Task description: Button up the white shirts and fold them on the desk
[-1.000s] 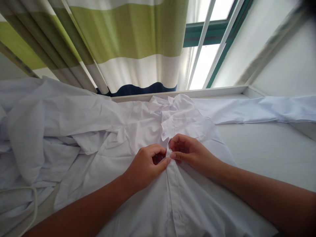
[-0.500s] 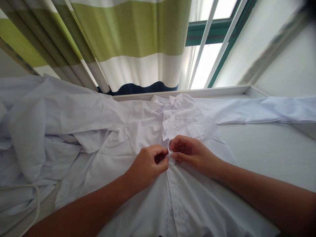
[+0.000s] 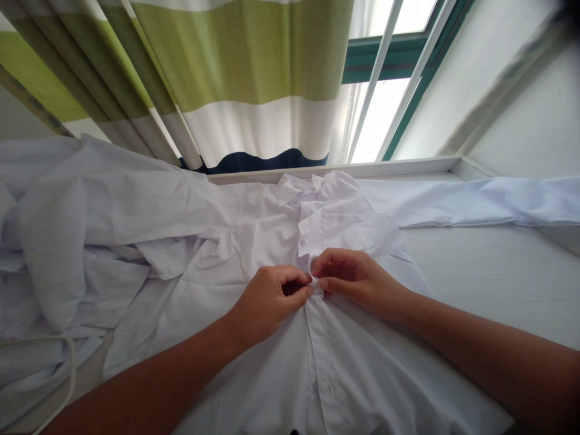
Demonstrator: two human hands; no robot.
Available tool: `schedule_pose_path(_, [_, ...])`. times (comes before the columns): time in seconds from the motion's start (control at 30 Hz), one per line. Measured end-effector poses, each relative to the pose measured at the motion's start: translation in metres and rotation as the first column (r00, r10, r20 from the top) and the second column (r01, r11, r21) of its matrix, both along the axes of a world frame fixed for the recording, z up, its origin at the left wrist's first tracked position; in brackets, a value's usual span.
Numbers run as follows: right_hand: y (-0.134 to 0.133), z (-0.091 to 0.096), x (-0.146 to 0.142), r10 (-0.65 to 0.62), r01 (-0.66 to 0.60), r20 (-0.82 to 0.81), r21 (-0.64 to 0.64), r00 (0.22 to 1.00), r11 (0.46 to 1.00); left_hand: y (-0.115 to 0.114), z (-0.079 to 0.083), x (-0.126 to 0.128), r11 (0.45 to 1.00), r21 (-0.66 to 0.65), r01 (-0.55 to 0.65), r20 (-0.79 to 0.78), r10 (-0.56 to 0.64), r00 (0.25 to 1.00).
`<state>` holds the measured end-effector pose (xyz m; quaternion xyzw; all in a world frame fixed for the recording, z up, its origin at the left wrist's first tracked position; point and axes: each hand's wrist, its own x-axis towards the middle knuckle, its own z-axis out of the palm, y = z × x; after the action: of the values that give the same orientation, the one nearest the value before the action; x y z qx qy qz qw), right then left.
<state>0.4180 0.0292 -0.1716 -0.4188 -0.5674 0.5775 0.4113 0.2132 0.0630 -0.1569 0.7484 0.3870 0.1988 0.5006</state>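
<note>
A white button-up shirt lies face up on a white surface, collar toward the window, one sleeve stretched out to the right. My left hand and my right hand meet at the shirt's front placket, fingertips pinched together on the fabric edges at a button below the chest pocket. Both hands are closed on the placket. A fastened button shows just above them, and the placket below runs straight down toward me.
A heap of crumpled white cloth fills the left side, with a white cord at the lower left. A green, white and navy striped curtain hangs behind, beside a window. Bare white surface lies to the right.
Both hands stay at the same spot on the placket; the fingertips have drawn closer and pinch the fabric more tightly. The view has shifted slightly.
</note>
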Motion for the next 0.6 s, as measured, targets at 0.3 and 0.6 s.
schedule_pose_path(0.3, [0.0049,-0.0002,0.0056,0.020,-0.021,-0.026,-0.052,0.999,0.998,0.0021,0.0024,-0.0019,0.994,0.074,0.081,0.019,-0.083,0.996])
schedule_pose_path(0.6, [0.0066,-0.0006,0.0094,0.039,-0.039,-0.004,-0.032,0.999,0.999,0.0041,0.0044,-0.0033,0.988,0.044,0.145,0.043,-0.147,0.988])
